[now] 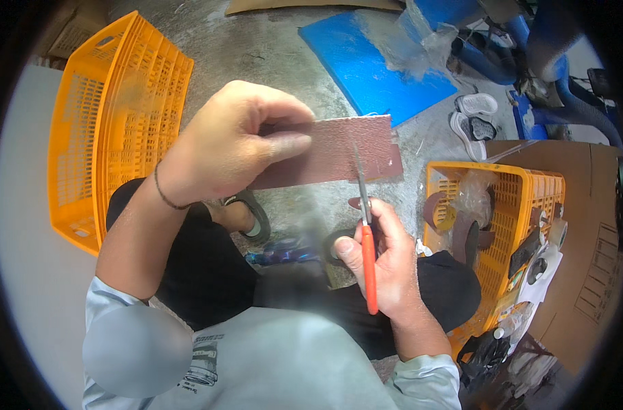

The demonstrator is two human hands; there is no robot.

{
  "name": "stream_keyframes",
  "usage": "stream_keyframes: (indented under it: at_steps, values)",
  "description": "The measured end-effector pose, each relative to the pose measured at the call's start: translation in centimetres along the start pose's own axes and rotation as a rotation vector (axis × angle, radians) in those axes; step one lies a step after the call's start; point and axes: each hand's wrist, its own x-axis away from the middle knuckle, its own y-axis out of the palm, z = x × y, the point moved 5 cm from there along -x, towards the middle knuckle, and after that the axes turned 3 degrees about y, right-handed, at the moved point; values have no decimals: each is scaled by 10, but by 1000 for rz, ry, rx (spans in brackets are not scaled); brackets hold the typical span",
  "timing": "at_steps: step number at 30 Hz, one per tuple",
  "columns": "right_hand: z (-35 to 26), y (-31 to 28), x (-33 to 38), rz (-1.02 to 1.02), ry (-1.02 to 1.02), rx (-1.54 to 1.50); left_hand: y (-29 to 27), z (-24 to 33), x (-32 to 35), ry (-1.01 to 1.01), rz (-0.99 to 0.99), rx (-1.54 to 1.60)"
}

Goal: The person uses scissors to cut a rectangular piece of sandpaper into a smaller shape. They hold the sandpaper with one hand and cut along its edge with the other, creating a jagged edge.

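Observation:
My left hand (236, 140) pinches the left end of a reddish-brown sandpaper strip (339, 150) and holds it level in front of me. My right hand (386, 263) grips orange-handled scissors (367, 239). Their blades point up and meet the strip's lower edge near its right end. I sit with my knees in dark trousers below both hands.
An orange plastic crate (120, 123) stands on its side at the left. Another orange crate (523, 205) at the right holds sandpaper rolls and plastic bags. A blue sheet (366, 68) lies on the concrete floor ahead, white shoes (475, 119) beside it. Cardboard (591, 232) lies at the far right.

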Motion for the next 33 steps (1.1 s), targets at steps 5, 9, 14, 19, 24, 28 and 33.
stream_keyframes:
  at_steps: [5, 9, 14, 19, 24, 28, 33]
  values:
    - [-2, -5, 0, 5, -76, 68, 3, 2, 0, -17, -34, 14]
    - [4, -6, 1, -147, 71, -241, 6, 2, -2, 0, -49, -20]
    - [2, -7, 1, -187, 68, -277, 8, 4, -6, 143, -25, -89]
    - [2, -7, 1, -165, 119, -293, 9, 2, -5, 138, -21, -79]
    - [1, -5, 1, -162, 101, -305, 9, 2, -5, 141, -12, -55]
    - [0, -5, 1, -153, 109, -297, 6, 3, -5, 141, -33, -95]
    - [-3, -6, 2, -171, 95, -324, 6, 3, -5, 137, -28, -69]
